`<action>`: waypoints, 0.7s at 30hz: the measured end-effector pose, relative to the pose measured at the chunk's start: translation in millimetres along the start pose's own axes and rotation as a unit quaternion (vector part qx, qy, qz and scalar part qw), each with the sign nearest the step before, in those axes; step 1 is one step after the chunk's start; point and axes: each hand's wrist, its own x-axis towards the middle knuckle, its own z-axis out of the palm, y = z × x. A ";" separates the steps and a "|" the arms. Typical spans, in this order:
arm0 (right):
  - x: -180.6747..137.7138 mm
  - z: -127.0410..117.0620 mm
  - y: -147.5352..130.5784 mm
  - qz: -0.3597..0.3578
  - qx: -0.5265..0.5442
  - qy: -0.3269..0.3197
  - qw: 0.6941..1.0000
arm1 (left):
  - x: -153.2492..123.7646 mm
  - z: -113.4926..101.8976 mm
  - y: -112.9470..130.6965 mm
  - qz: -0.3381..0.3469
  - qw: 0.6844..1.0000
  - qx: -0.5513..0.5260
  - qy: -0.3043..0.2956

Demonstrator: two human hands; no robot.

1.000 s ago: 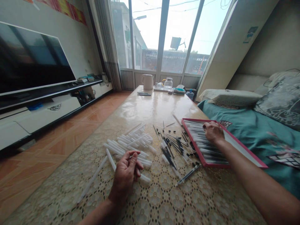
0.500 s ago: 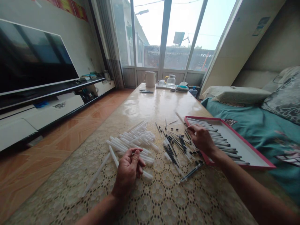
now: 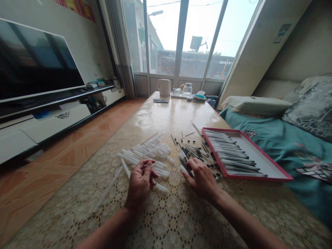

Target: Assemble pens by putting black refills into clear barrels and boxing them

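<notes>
My left hand [image 3: 141, 181] is closed with the thumb pressed against the curled fingers, beside a heap of white translucent pen barrels [image 3: 149, 148]. What those fingers hold, if anything, is hidden. A barrel end [image 3: 162, 187] shows just right of this hand. My right hand [image 3: 201, 178] reaches down with bent fingers, thumb and forefinger apart, at the near edge of a pile of dark pen refills [image 3: 193, 151] and small black caps. Close to its thumb lies a short white piece [image 3: 183, 168]. Assembled pens [image 3: 230, 148] lie in a row inside a red-rimmed box [image 3: 275, 176] to the right.
One loose barrel [image 3: 107, 190] lies left of the heap on the patterned table [image 3: 176, 221]. Across the far end stand a beige kettle [image 3: 164, 88], a glass pitcher [image 3: 187, 90] and a tissue pack [image 3: 199, 97]. A teal-covered seat [image 3: 249, 124] runs along the right.
My right hand has moved from the box's left edge down and left to the refills, uncovering the pens in the box. The left hand keeps its pose; the view has shifted slightly.
</notes>
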 end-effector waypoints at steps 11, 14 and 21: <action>3.6 2.8 -10.9 0.012 -0.030 -0.010 0.999 | 4.7 -14.2 18.5 0.081 0.974 0.194 -0.081; 1.3 3.9 -10.2 0.015 -0.026 -0.002 1.000 | 2.6 -19.7 24.1 0.160 0.924 0.324 -0.124; 11.3 4.1 3.2 0.043 -0.013 0.031 0.999 | 2.7 -35.9 23.1 0.188 0.826 0.454 -0.275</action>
